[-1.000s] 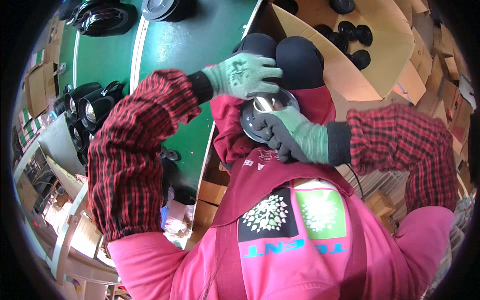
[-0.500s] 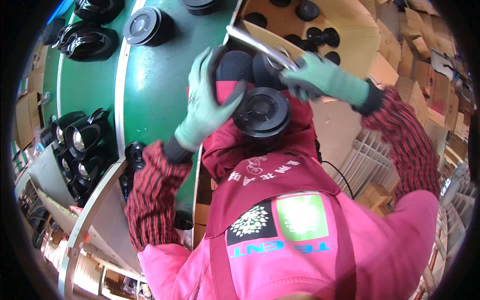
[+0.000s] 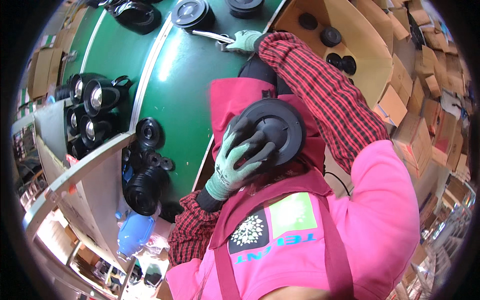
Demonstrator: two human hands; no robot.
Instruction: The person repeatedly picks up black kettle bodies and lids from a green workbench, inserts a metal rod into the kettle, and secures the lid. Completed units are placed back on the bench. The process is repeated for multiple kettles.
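On my lap rests a thick black round part [image 3: 285, 131], ridged and disc-shaped, its flat face up. My left hand [image 3: 236, 162], in a green glove with dark fingertips, grips its left side with the fingers bent over the face. Out over the green table, my right hand [image 3: 245, 41] is closed on a long silver metal tool [image 3: 212, 36] that has a ring near the hand; its exact kind is unclear. The tool's far end points left, near a black round part [image 3: 190, 14] on the table.
Another black round part [image 3: 245, 6] stands at the table's far edge. Black housings with shiny insides [image 3: 97, 97] stand at the left, with stacked black discs [image 3: 145, 190] nearer me. An open cardboard box [image 3: 372, 45] at right holds several black parts. A metal rail [image 3: 85, 172] crosses the left side.
My right hand has carried the silver tool forward and left, from beside my lap to over the table. My left hand, previously open beside the round part, has come down onto it.
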